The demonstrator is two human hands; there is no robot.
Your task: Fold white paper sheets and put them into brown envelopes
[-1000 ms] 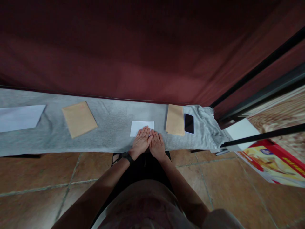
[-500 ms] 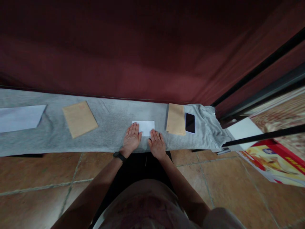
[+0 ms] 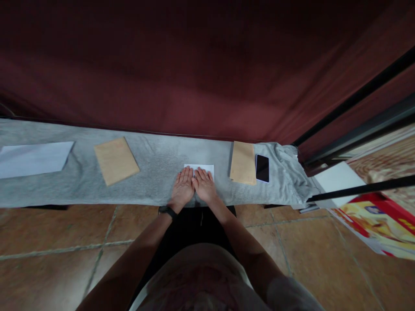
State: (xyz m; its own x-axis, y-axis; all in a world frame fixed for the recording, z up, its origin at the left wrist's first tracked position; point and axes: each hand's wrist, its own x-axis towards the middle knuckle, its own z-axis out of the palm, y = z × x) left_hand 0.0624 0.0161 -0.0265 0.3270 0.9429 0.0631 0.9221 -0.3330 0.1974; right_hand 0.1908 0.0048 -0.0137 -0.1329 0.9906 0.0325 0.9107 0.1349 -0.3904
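A small white sheet of paper (image 3: 210,167), perhaps folded, lies on the grey cloth in front of me, mostly covered by my hands. My left hand (image 3: 183,187) rests flat on its left part, fingers stretched forward. Beside it, my right hand (image 3: 204,185) also lies flat on the paper with fingers out, its thumb side close to the left hand. Neither hand grips anything. Only the far edge and the right edge of the paper show.
To the right are brown envelopes (image 3: 243,163) and a phone (image 3: 262,168). On the left lie another brown envelope (image 3: 116,160) and white paper sheets (image 3: 35,159). The narrow surface has a grey cloth (image 3: 155,172). A dark red curtain (image 3: 181,95) hangs behind; a colourful box (image 3: 376,222) stands right.
My right hand has slid left across the white paper and now sits close beside my left hand. The view has shifted slightly. Both hands remain flat.
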